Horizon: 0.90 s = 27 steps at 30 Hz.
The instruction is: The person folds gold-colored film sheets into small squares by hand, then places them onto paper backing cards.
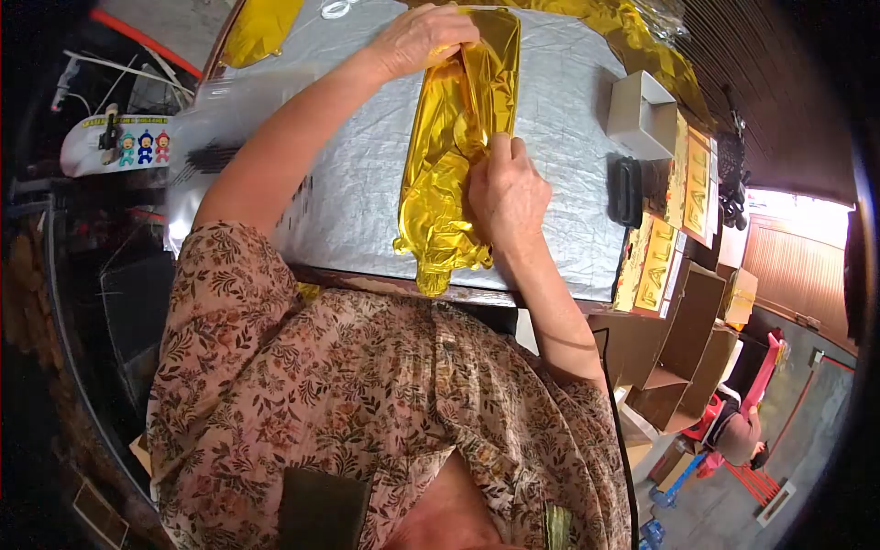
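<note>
A long, shiny gold foil piece (431, 197), which looks like a flat, deflated foil balloon, lies lengthwise on the silvery table cover (357, 197). Its side edges are folded inward, and its near end is crumpled into a narrow tail at the table's front edge. My left hand (426, 38) reaches across to the far end and pinches the foil there with bent fingers. Closer to me, my right hand (513, 188) is closed on the foil's right edge, beside a loose fold in the middle. The fingertips of both hands are partly hidden.
More gold foil (261, 32) lies at the far left, and further foil (655, 46) at the far right. Along the right side are a white open box (642, 115), a black case (626, 191) and yellow "FALL" boxes (649, 275). Another person (733, 435) is in the right background.
</note>
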Available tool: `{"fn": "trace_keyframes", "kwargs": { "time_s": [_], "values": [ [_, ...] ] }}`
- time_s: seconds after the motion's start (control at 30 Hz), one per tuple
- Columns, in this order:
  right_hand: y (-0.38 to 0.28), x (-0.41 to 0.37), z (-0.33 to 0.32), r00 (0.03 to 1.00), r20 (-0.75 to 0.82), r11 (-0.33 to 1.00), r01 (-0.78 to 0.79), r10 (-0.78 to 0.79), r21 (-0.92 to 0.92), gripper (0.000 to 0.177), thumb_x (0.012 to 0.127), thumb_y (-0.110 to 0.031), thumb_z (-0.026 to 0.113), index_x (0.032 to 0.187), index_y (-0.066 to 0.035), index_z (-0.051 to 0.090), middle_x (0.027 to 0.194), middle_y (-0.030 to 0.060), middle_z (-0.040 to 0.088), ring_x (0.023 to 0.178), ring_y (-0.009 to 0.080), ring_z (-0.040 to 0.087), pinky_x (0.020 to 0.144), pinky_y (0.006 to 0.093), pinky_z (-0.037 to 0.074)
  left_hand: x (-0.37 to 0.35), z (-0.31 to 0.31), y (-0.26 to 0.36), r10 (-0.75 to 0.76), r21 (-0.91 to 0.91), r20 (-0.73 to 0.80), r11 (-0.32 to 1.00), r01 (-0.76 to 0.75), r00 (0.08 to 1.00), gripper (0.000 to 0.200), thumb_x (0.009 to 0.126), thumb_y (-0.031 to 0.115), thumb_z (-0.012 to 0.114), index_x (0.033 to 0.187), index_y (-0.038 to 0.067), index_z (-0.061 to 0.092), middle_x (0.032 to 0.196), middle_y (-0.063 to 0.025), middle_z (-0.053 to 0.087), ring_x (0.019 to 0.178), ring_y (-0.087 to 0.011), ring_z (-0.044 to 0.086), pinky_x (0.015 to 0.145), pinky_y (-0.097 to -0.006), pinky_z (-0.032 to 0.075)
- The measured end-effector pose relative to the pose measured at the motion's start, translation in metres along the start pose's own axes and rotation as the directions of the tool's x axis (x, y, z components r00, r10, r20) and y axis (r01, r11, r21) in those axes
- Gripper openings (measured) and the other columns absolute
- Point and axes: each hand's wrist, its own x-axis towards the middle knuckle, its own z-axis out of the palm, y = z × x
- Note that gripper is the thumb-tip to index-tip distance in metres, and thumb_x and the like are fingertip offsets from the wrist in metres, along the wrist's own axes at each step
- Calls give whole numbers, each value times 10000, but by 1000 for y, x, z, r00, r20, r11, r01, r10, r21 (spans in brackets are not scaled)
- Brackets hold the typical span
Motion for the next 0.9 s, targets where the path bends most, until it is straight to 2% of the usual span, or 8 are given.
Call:
{"fn": "trace_keyframes", "kwargs": {
  "time_s": [0.3,0.4,0.5,0.57,0.6,0.67,0.77,0.9],
  "values": [
    [-4,-3,-16,995,92,993,30,-40,112,319,873,-109,669,1190,-79,663,972,175,672,782,415,712,659,523,571,-16,-12,-6,-5,19,86,1000,3,996,176,894,53,671,1038,117,747,1148,28,755,1093,-227,667,956,-424,518],
    [-4,-4,-19,994,101,991,27,-41,132,344,872,-107,678,1215,-83,675,986,169,671,785,413,713,661,514,572,-19,-14,-6,-10,4,79,1000,10,997,174,908,69,676,1050,113,766,1153,0,764,1091,-243,670,979,-424,519],
    [-3,-5,-20,993,106,990,31,-46,136,358,873,-103,683,1230,-94,687,993,164,671,785,407,714,660,505,574,-17,-21,-4,-52,99,269,995,27,962,266,922,200,705,1152,84,771,1190,-135,751,1294,-352,617,1053,-514,459],
    [-2,-5,-21,992,113,990,32,-47,136,363,872,-101,686,1235,-102,692,992,161,670,783,402,715,657,501,575,-11,-19,1,-56,-3,46,998,56,997,90,827,142,731,887,103,786,867,-67,750,1033,-301,702,891,-484,511],
    [-2,-6,-20,993,105,989,44,-59,140,370,871,-99,687,1240,-109,695,988,159,669,780,399,715,655,499,575,-8,-15,2,-56,-4,46,998,57,997,90,827,142,731,887,103,786,867,-67,750,1033,-301,702,891,-484,511],
    [-1,-6,-19,993,99,988,56,-70,144,377,870,-97,689,1246,-117,699,985,157,667,776,396,715,653,497,575,0,-4,7,-82,-284,-101,958,50,991,124,853,174,747,933,87,784,933,-105,745,983,-313,708,845,-451,544],
    [-1,-7,-16,993,78,989,78,-88,129,381,871,-101,688,1251,-125,700,975,153,662,775,396,712,648,496,575,23,16,31,33,-363,14,932,-25,999,175,950,133,690,1099,103,777,1161,-29,763,1110,-268,670,1014,-424,520],
    [-3,-6,-19,991,99,992,83,-92,90,359,882,-109,682,1240,-125,699,967,149,656,782,389,710,648,490,573,31,40,25,-41,-421,96,904,77,995,214,946,216,718,1121,117,791,1172,-55,750,1081,-276,677,970,-393,546]
  ]
}}
